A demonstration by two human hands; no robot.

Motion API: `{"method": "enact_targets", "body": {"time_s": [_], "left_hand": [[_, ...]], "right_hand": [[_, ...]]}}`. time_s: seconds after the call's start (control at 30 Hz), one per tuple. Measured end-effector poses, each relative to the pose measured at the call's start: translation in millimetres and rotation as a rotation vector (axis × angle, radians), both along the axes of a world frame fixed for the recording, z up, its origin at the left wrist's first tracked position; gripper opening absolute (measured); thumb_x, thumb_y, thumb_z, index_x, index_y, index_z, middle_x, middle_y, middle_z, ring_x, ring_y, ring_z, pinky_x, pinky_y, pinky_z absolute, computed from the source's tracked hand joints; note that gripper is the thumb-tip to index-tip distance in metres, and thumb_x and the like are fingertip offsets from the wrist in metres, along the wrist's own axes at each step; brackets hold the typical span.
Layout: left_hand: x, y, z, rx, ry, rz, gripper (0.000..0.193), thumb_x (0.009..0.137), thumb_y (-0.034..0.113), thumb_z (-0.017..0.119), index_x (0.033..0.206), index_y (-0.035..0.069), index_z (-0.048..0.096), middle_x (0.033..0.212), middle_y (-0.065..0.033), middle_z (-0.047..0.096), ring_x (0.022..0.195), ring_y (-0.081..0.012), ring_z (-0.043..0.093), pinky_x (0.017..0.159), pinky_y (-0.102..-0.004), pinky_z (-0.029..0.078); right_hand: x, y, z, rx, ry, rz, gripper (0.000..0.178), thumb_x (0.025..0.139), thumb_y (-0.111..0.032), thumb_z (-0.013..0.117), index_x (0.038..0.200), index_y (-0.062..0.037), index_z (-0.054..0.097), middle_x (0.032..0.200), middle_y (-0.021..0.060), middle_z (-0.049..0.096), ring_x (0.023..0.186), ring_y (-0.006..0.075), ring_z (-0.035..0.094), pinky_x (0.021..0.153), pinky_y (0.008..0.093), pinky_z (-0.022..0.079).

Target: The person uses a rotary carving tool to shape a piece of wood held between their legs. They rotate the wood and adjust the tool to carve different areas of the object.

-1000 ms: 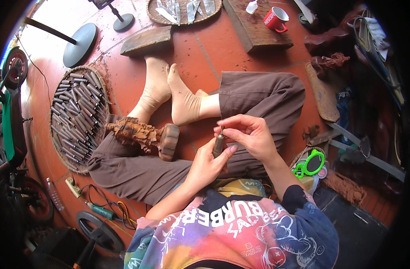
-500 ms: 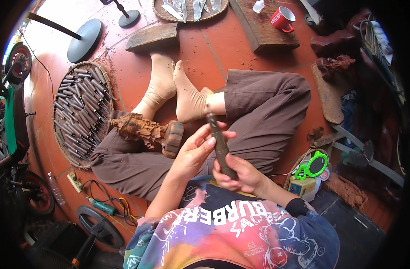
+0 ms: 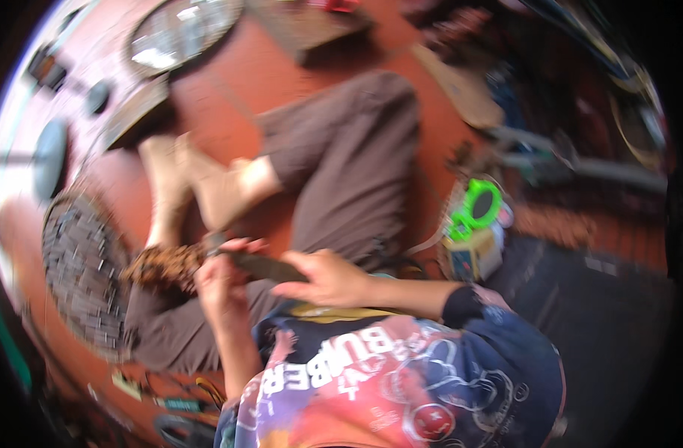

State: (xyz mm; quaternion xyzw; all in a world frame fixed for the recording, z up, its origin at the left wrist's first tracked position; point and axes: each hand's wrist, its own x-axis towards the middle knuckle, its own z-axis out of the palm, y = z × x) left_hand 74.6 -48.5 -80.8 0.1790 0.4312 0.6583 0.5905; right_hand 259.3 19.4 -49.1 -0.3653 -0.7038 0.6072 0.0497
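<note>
Holding dark tool [image 3: 268,266] (apparently clear of trousers [image 3: 349,179]).

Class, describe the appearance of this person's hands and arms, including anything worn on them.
The left hand and right hand are ungloved, and both forearms show bare. The right sleeve ends in a dark band. It belongs to a multicoloured top with white printed lettering and line drawings. Motion blur hides finer details, such as any rings.
</note>
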Motion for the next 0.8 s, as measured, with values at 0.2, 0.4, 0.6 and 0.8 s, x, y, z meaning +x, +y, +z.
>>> {"method": "enact_targets", "body": {"time_s": [0.2,0.4,0.6,0.8], "left_hand": [[9,-1,-17,0.135,-0.107,-0.048,0.035,0.099,0.031,0.058,0.109,-0.003,0.056,0.1,-0.0132,0.06,0.095,-0.0236,0.062,0.09,-0.0463,0.053],[17,12,-12,0.067,-0.254,-0.109,0.037,0.1,0.034,0.055,0.111,-0.001,0.052,0.103,-0.0113,0.057,0.1,-0.0267,0.058,0.095,-0.0461,0.049],[-38,4,-40,0.036,-0.339,0.074,0.044,0.1,0.036,0.054,0.121,-0.003,0.053,0.116,-0.0151,0.061,0.115,-0.033,0.057,0.104,-0.0475,0.046],[-54,-3,-31,0.032,-0.27,0.131,0.047,0.1,0.037,0.054,0.125,-0.003,0.054,0.12,-0.0164,0.061,0.117,-0.0338,0.057,0.106,-0.0495,0.045]], "right_hand": [[23,-5,-9,-0.871,0.301,0.013,0.043,0.099,-0.043,0.056,0.098,-0.0001,0.057,0.068,0.0036,0.058,0.061,0.0165,0.061,0.059,0.0335,0.049],[107,-7,-10,-0.094,0.218,-0.439,0.021,0.099,-0.023,0.059,0.105,-0.0038,0.064,0.089,0.0033,0.067,0.081,0.008,0.064,0.075,0.026,0.053],[343,-68,-59,0.413,-0.91,-0.77,0.026,0.08,-0.012,0.078,0.093,-0.0054,0.057,0.08,0.0077,0.063,0.071,0.021,0.065,0.064,0.0352,0.05],[411,-90,-84,0.536,-1.094,-0.475,0.037,0.072,-0.016,0.082,0.092,-0.0046,0.052,0.084,0.0132,0.062,0.076,0.0354,0.063,0.066,0.043,0.049]]}}
